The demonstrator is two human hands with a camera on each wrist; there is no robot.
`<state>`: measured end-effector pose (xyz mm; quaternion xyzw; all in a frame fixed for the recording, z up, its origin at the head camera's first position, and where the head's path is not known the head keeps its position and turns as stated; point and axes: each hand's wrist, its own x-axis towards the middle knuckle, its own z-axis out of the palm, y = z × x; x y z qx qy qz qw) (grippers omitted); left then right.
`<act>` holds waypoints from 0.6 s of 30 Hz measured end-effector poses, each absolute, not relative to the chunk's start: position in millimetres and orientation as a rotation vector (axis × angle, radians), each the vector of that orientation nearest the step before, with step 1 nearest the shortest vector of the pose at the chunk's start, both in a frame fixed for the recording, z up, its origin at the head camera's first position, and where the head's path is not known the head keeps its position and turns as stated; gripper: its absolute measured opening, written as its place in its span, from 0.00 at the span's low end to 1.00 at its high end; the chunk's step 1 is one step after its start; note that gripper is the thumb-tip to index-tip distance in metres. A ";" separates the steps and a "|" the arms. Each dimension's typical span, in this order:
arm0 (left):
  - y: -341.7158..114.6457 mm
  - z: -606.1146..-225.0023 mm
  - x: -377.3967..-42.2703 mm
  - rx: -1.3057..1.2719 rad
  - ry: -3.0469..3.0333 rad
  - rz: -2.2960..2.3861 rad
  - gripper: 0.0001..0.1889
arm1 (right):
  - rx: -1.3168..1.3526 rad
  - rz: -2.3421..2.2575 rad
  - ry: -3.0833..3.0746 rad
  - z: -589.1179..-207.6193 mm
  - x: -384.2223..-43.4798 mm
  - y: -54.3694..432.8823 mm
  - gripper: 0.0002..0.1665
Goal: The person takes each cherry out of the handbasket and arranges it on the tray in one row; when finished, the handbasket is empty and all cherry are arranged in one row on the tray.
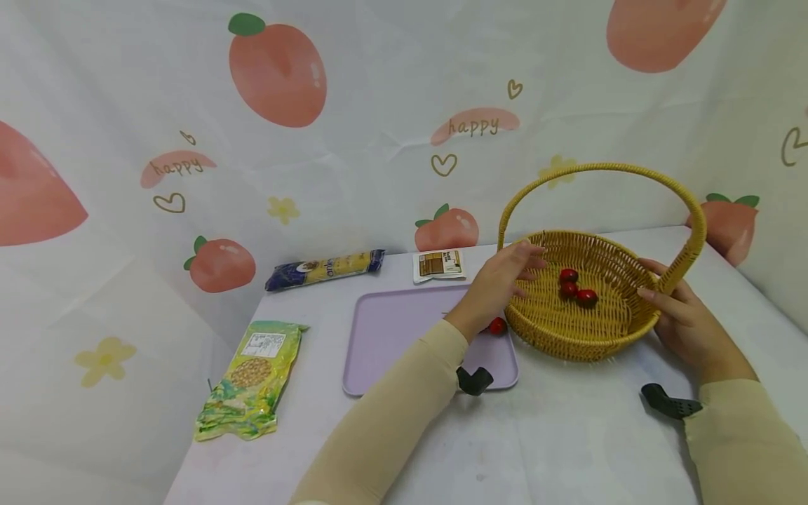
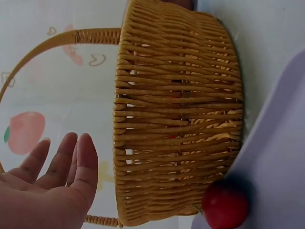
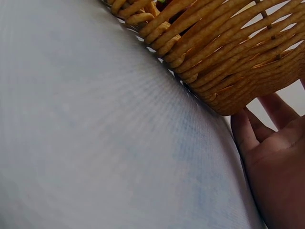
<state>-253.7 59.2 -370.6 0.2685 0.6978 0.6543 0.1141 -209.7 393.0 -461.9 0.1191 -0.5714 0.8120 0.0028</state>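
A round yellow-brown wicker basket (image 1: 568, 344) with a tall arched handle stands at the right. Several small, shiny, dark red fruits (image 1: 586, 299) lie inside it. My right hand (image 1: 691, 333) grips the basket's right rim by the handle's foot, with the thumb over the edge and fingers outside. Above the left rim is my left hand (image 1: 495, 284), its fingers loosely extended and holding nothing; the left wrist view shows them apart from the weave (image 2: 178, 119). Another red fruit (image 2: 225, 205) rests on the purple tray (image 1: 391, 337), close to the basket's left side and partly under my left arm.
Behind the tray lie a blue-and-yellow packet (image 1: 325, 269) and a small white-and-brown packet (image 1: 440, 265). A green-and-yellow bag (image 1: 252, 379) lies at the left. A fruit-printed cloth (image 1: 379, 105) hangs along the back. Black devices (image 1: 475, 381) sit at both wrists.
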 end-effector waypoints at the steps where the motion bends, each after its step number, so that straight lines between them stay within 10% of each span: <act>1: 62.7 -370.3 -256.3 0.796 2.055 1.903 0.34 | 0.377 2.548 -1.789 -462.0 -209.5 393.2 0.32; 18: 103.1 -375.5 -282.6 0.715 2.116 1.752 0.34 | 0.418 2.617 -1.702 -464.8 -212.0 394.0 0.32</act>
